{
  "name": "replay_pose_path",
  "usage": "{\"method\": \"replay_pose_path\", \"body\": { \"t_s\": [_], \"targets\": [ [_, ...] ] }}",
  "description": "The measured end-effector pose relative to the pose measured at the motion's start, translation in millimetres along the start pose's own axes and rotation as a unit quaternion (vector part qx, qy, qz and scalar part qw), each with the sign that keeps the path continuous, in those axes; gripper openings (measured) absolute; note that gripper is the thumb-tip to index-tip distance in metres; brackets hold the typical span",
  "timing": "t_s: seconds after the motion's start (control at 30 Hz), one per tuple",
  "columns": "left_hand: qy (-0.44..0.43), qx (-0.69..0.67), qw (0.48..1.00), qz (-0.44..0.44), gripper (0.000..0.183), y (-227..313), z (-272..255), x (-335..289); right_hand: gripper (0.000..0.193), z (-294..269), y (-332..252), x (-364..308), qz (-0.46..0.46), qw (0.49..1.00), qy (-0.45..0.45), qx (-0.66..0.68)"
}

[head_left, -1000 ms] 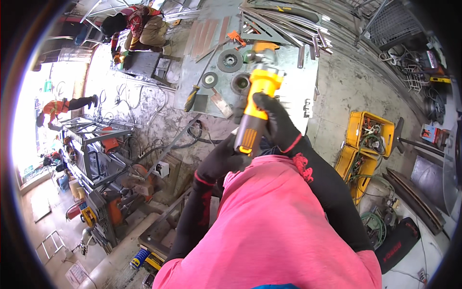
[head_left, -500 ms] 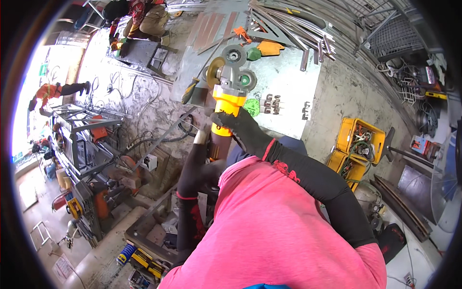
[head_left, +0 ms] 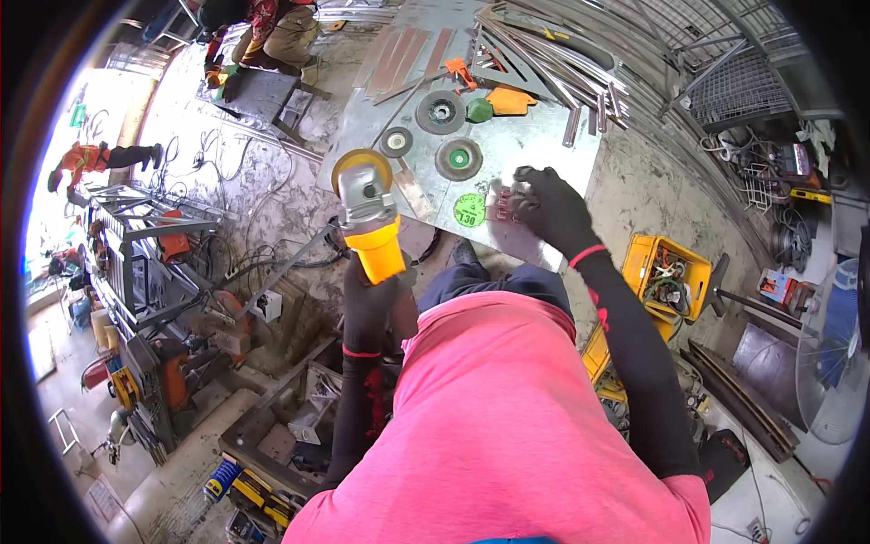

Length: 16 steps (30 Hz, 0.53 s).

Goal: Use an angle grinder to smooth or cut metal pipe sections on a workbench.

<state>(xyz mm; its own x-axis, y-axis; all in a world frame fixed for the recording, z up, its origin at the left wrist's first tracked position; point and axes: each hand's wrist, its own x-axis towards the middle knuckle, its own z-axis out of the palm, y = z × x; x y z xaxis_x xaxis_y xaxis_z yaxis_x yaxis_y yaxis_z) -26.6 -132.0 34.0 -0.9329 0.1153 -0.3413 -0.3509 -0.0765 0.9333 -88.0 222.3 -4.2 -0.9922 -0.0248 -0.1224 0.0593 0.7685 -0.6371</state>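
My gloved left hand (head_left: 367, 299) is wrapped around the body of a yellow angle grinder (head_left: 376, 249), whose grey head points away from me. A tan disc (head_left: 361, 170) is fitted at its far end. My gloved right hand (head_left: 557, 213) hovers over the metal sheet with its fingers bent and somewhat apart; nothing shows between them. Small metal clips (head_left: 503, 204) lie beside its fingertips, and the hand covers part of their area. To their left is a round green label (head_left: 469, 210). Loose discs lie on the sheet: a green-centred one (head_left: 459, 160), a dark one (head_left: 440, 112) and a smaller one (head_left: 396, 142).
An orange clamp (head_left: 460, 74) and metal bars (head_left: 553, 68) lie on the far part of the metal sheet (head_left: 535, 145). Yellow crates (head_left: 666, 272) stand on the right. At the left are metal frames (head_left: 154, 245); another person (head_left: 272, 36) works at the far left.
My right hand has left the grinder and moved right to the clips. The grinder has shifted left and a little down in my left hand, uncovering discs on the sheet.
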Motion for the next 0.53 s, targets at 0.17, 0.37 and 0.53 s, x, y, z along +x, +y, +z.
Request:
{"method": "replay_pose_path", "body": {
  "t_s": [0.17,0.37,0.53],
  "targets": [
    [0.001,-0.009,1.0,-0.018,0.042,-0.1,-1.6,-0.1,0.057,9.7,21.4,13.2,0.062,0.992,-0.084,-0.078],
    [0.029,-0.007,0.998,-0.046,0.039,10.5,17.8,-3.7,0.046,24.0,38.6,33.4,0.09,0.994,-0.049,-0.039],
    [0.037,0.015,0.998,-0.052,0.035,12.5,21.6,-6.6,0.043,16.9,40.4,63.2,0.09,0.994,-0.003,-0.065]
  ]
}}
